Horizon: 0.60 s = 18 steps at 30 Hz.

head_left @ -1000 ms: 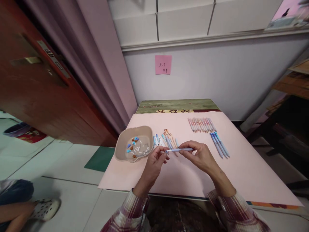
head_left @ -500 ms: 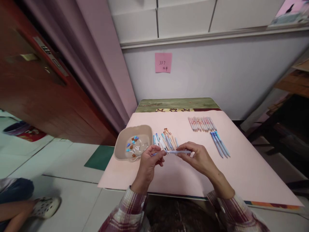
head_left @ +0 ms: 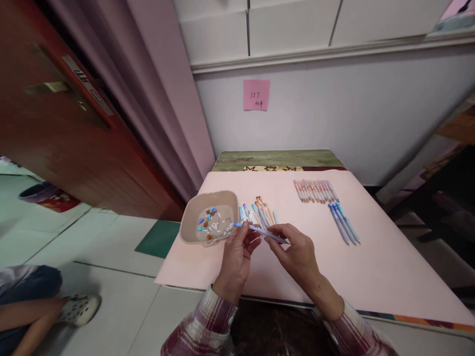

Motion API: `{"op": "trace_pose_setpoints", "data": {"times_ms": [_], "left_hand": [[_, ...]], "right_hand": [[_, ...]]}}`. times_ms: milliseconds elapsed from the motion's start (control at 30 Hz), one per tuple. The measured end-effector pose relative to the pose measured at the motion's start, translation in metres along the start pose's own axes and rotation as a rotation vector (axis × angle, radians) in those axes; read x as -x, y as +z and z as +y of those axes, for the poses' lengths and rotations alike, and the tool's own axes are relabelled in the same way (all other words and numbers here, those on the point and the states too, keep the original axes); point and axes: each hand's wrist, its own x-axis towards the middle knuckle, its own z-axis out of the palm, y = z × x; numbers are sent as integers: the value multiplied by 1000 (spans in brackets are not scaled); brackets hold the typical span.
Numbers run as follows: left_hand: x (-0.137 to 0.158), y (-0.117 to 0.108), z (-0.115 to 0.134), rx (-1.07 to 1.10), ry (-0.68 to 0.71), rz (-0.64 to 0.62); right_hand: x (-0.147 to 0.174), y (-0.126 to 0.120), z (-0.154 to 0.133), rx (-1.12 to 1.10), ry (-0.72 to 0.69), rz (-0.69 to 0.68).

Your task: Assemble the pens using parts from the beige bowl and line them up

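Observation:
Between my two hands a pale blue pen (head_left: 264,232) is held over the near part of the table, its blue end to the left and its tip to the right. My left hand (head_left: 237,249) pinches it near the blue end with thumb and fingers. Further along the barrel, my right hand (head_left: 297,247) grips it close to the tip. Just beyond my hands lies a loose pile of pen parts (head_left: 259,211) in white, blue and brown. To the left, a beige basin (head_left: 189,227) contains small blue and brown pieces and short white ones.
Several blue pens (head_left: 343,225) lie side by side at the right, below a row of pinkish clear pens (head_left: 315,191). Pink paper (head_left: 382,277) covers the table. A person's leg and shoe (head_left: 79,309) show at lower left, near a red door (head_left: 74,148).
The pen has tilted: its blue end is now higher and shows past my left fingers, and its tip points down to the right. The whole view has shifted slightly.

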Motion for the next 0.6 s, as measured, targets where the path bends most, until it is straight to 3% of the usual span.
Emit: {"op": "trace_pose_setpoints", "data": {"times_ms": [300,600], "left_hand": [[3,3,1,-49,12,0],[1,0,3,-103,13,4]], "right_hand": [[2,5,-4,23,-112,144],[4,6,-1,35,-113,144]]}}
